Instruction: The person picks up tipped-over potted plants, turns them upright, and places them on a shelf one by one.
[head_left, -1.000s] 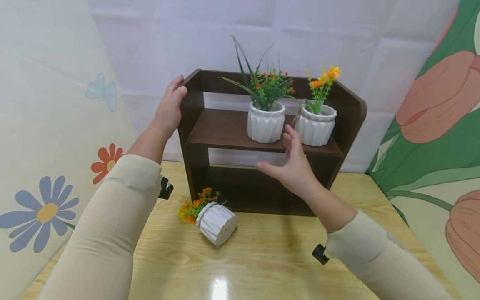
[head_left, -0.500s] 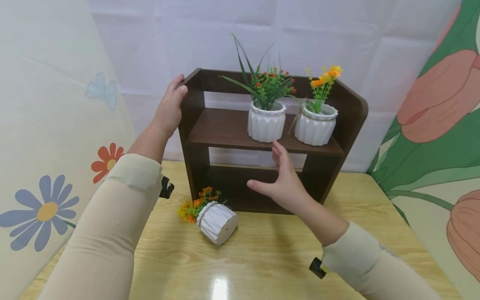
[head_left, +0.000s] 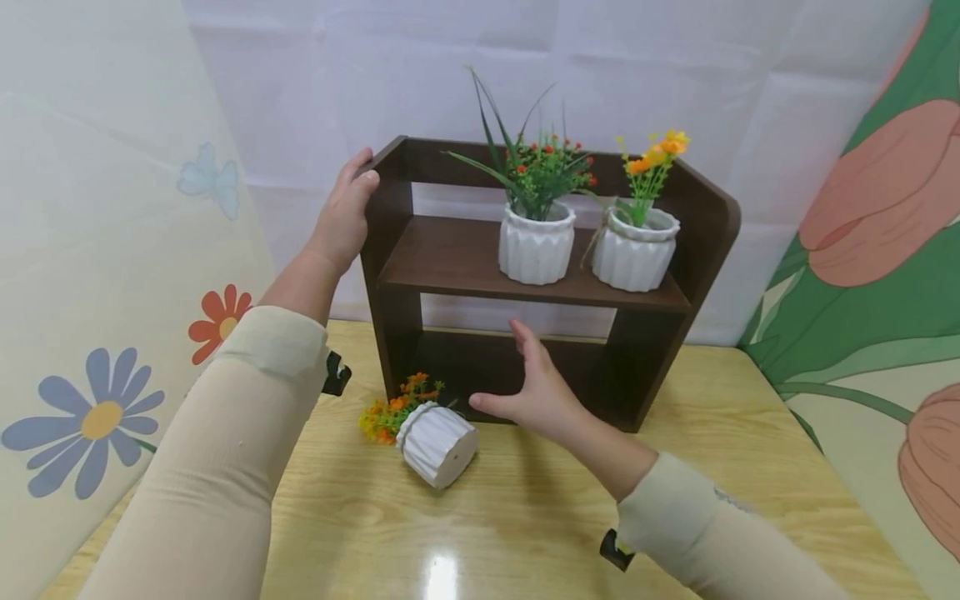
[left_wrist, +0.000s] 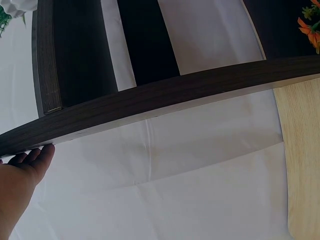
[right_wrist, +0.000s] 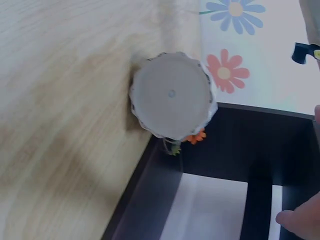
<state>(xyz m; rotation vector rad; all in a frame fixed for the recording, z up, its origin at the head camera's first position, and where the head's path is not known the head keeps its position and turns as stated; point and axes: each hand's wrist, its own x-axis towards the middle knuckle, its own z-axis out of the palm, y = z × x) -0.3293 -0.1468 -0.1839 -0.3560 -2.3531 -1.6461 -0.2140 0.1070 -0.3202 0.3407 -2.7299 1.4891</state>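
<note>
My left hand (head_left: 341,218) rests against the left side panel of a dark brown two-tier shelf (head_left: 450,258); in the left wrist view its fingers (left_wrist: 44,157) touch the panel's outer face. In front of the shelf, my right hand (head_left: 543,396) is held with thumb and fingers spread apart, holding nothing. Nearest to it, a white fluted flowerpot (head_left: 437,446) with orange and yellow flowers lies on its side, its flat base toward the right wrist camera. The upper tier bears two upright white flowerpots: one with red-dotted greenery (head_left: 536,246), one with orange flowers (head_left: 634,252).
The shelf stands on a light wood table (head_left: 360,525) against a white cloth backdrop (head_left: 300,75). Flower-patterned panels stand at the left (head_left: 90,250) and right (head_left: 862,292). The left stretch of the upper tier (head_left: 438,250) is bare wood.
My right hand has moved left and down, away from the orange-flowered pot on the upper tier and toward the fallen flowerpot. The left hand stays at the shelf's side.
</note>
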